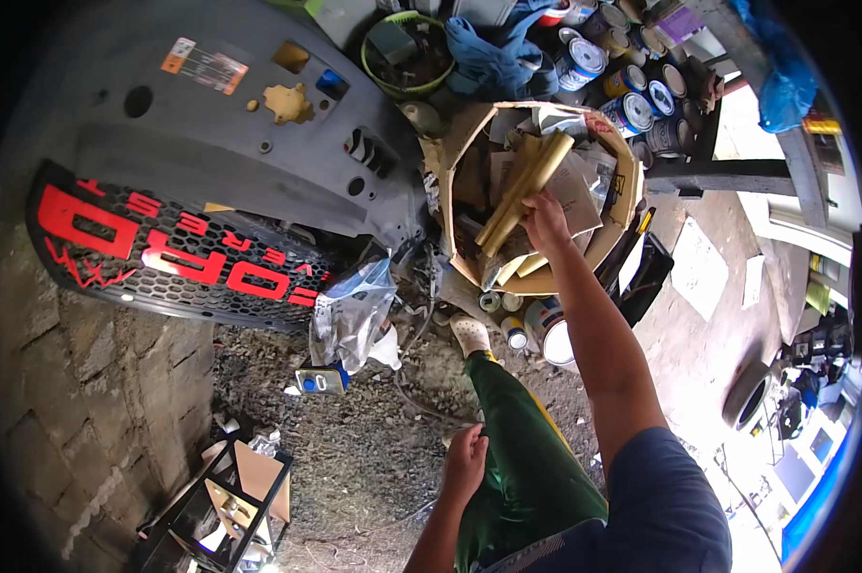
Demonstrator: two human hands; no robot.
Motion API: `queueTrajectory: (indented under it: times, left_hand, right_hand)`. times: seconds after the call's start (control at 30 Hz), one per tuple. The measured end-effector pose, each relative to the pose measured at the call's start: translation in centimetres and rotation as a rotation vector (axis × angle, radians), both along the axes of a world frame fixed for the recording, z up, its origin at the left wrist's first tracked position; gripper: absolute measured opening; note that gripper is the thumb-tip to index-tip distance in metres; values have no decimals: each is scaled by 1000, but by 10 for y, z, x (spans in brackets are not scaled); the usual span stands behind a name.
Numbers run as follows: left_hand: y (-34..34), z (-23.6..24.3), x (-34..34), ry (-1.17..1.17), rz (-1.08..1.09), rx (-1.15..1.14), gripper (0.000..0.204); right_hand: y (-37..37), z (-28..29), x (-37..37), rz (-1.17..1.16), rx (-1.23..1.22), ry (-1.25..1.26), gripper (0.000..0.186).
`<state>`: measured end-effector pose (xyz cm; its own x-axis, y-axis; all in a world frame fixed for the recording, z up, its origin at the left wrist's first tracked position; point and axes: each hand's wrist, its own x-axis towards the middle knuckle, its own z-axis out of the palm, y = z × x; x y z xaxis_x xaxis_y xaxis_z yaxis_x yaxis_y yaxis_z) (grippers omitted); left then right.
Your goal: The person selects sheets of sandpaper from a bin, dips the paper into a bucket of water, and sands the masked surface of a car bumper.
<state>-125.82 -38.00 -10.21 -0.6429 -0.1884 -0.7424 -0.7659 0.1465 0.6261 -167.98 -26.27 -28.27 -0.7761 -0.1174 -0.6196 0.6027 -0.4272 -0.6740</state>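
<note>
My right hand (544, 218) reaches out over an open cardboard box (469, 143) and grips a long yellowish roll of paper (526, 186) that lies slanted across the box's top. The box is stuffed with crumpled paper and several more rolls. My left hand (465, 460) hangs low beside my green trouser leg (517, 449), fingers loosely curled, holding nothing. My white shoe (469, 334) stands on the gravel just in front of the box.
A grey car bumper with a black and red grille (164, 248) leans at the left. Paint cans (631, 86) crowd the back right, more tins (546, 329) sit by the box. A clear plastic bag (355, 310), a black metal rack (231, 506) and a tyre (751, 396) lie around.
</note>
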Motion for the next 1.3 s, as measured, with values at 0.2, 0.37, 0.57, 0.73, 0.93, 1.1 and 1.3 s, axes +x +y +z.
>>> queueTrajectory:
  times: [0.2, 0.37, 0.57, 0.73, 0.93, 1.1, 1.3]
  left_hand:
    - [11, 8, 19, 39, -66, -14, 31]
    - [18, -35, 37, 13, -28, 64, 31]
    - [12, -98, -68, 106, -172, 80, 32]
    - [2, -143, -256, 234, -253, 27, 33]
    - [30, -214, -420, 387, -279, -175, 41]
    - [57, -268, -458, 507, -339, -485, 47]
    - [47, -270, -478, 489, -311, -550, 47]
  right_hand:
    - [44, -14, 5, -54, 370, -120, 31]
    - [46, -19, -6, 71, 539, -130, 22]
    - [73, -29, 11, 73, 446, -62, 34]
    - [85, -21, 42, 18, 268, -38, 36]
    - [78, -16, 43, 43, 300, 27, 54]
    - [76, -14, 39, 75, 307, 21, 59]
    - [74, -15, 33, 60, 267, 75, 54]
